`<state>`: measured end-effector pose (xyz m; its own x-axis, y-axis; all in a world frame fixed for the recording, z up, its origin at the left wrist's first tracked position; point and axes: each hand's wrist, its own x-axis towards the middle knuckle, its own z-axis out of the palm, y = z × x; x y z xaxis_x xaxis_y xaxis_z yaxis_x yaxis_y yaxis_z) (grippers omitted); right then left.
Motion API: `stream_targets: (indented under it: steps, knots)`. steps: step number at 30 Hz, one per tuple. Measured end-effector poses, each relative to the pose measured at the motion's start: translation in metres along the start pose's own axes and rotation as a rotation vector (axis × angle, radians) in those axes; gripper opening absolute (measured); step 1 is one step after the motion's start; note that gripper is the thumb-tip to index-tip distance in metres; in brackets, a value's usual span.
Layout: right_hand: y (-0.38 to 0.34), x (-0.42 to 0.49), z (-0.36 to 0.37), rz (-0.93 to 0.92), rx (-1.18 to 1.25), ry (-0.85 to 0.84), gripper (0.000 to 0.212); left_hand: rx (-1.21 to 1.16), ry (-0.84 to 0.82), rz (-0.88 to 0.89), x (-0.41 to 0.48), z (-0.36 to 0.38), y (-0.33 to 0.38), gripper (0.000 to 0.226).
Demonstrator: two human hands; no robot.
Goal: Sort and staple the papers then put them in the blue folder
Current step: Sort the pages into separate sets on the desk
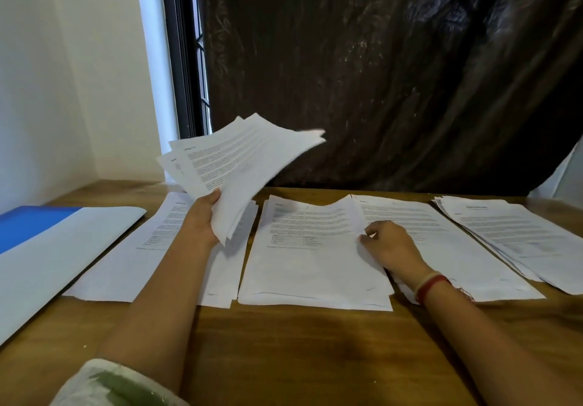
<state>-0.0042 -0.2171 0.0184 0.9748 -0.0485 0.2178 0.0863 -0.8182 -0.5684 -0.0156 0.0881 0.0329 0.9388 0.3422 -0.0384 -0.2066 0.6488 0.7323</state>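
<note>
Left hand point(205, 216) is up off the tabletop point(299, 352), fingers wrapped under and thumb clamped over the lower corner of a fanned sheaf of papers point(239, 165). The printed sheets splay out and tilt away towards the dark plastic backdrop point(394, 74), and their far edge is blurred.

Right hand point(391, 244) is down low, fingers curled in, with thumb and fingertips nipping the right edge of the top sheet point(315, 232) on the middle pile point(315, 303). That edge is lifted slightly and the rest of the page lies flat. A red band point(432, 285) sits on this wrist.

Four lots of paper lie in a row across the wood. The left pile point(151, 254) sits partly under the raised forearm, the middle pile is just beside it, and a third pile point(448, 235) has its near-left corner under the right wrist. A looser, slanted stack point(520, 238) lies at the far right.

The blue folder point(28, 225) lies flat at the far left, apart from both hands, with a pale panel point(63, 257) across its near side (flap or separate sheet, I cannot tell). A light sleeve point(110, 386) shows at the bottom edge.
</note>
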Motion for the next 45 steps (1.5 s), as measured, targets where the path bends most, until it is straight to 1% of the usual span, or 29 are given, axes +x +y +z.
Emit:
stream_targets:
  steps: [2,3,5,6,7,8,10,11,12,14,18,24,27,29,31,34,36,37,39,40,42,43,45]
  knots:
    - [-0.002,-0.004,-0.006,-0.026,-0.215,0.072,0.034,0.042,-0.051,-0.009,-0.001,0.002,-0.002,0.026]
    - [-0.002,-0.004,-0.009,-0.030,-0.270,0.115,0.039,0.077,-0.065,-0.011,0.000,0.003,-0.002,0.028]
    - [-0.002,-0.004,-0.015,-0.044,-0.281,0.199,0.045,0.129,-0.116,-0.022,0.002,0.002,-0.004,0.031]
    - [-0.001,-0.003,-0.017,-0.053,-0.236,0.233,0.045,0.162,-0.131,-0.030,0.001,0.002,-0.004,0.033]
    - [0.000,0.000,-0.018,-0.066,-0.138,0.245,0.044,0.200,-0.141,-0.040,0.002,0.002,-0.004,0.034]
    - [-0.001,0.003,-0.018,-0.068,0.024,0.235,0.044,0.246,-0.161,-0.049,0.001,0.001,-0.004,0.035]
    - [-0.005,0.005,-0.019,-0.009,0.447,0.136,0.043,0.337,-0.210,-0.062,0.000,0.002,-0.006,0.036]
    - [-0.008,0.004,-0.019,0.034,0.612,0.067,0.042,0.375,-0.244,-0.069,0.000,0.003,-0.008,0.037]
    - [-0.011,0.002,-0.019,0.064,0.705,0.010,0.040,0.413,-0.275,-0.079,-0.002,0.004,-0.009,0.036]
    - [-0.014,0.000,-0.017,0.058,0.754,-0.042,0.031,0.464,-0.314,-0.099,-0.005,0.006,-0.011,0.035]
    - [-0.013,-0.003,-0.011,0.022,0.777,-0.019,0.019,0.496,-0.355,-0.119,-0.005,0.006,-0.014,0.039]
    - [-0.011,-0.001,-0.010,0.078,0.799,-0.058,0.022,0.490,-0.381,-0.124,-0.010,0.010,-0.016,0.038]
    - [-0.010,-0.006,-0.010,0.053,0.850,-0.120,0.019,0.501,-0.397,-0.146,-0.012,0.012,-0.017,0.040]
    - [-0.011,-0.009,-0.012,0.045,0.876,-0.114,0.014,0.491,-0.401,-0.149,-0.015,0.014,-0.018,0.037]
    - [-0.013,-0.011,-0.016,0.046,0.890,-0.079,0.011,0.464,-0.390,-0.144,-0.017,0.016,-0.017,0.032]
    - [-0.015,-0.012,-0.021,0.078,0.923,0.002,0.015,0.443,-0.357,-0.133,-0.015,0.016,-0.016,0.032]
    - [-0.014,-0.008,-0.024,0.131,0.924,0.062,0.017,0.413,-0.316,-0.106,-0.014,0.016,-0.014,0.034]
    - [-0.011,-0.003,-0.026,0.177,0.940,0.092,0.018,0.377,-0.271,-0.090,-0.013,0.015,-0.013,0.032]
    - [-0.003,0.008,-0.031,0.279,0.997,0.156,0.018,0.240,-0.176,-0.062,-0.013,0.011,-0.010,0.023]
    - [0.003,0.014,-0.032,0.315,1.004,0.187,0.016,0.119,-0.130,-0.050,-0.013,0.007,-0.008,0.023]
    - [0.020,0.026,-0.031,0.360,0.984,0.205,0.013,-0.182,-0.044,-0.053,-0.008,-0.002,-0.003,0.037]
    - [0.027,0.032,-0.031,0.379,0.978,0.208,0.011,-0.265,-0.037,-0.038,-0.008,-0.005,-0.001,0.040]
    - [0.029,0.032,-0.034,0.411,0.946,0.191,0.008,-0.315,-0.041,-0.017,-0.010,-0.009,0.003,0.017]
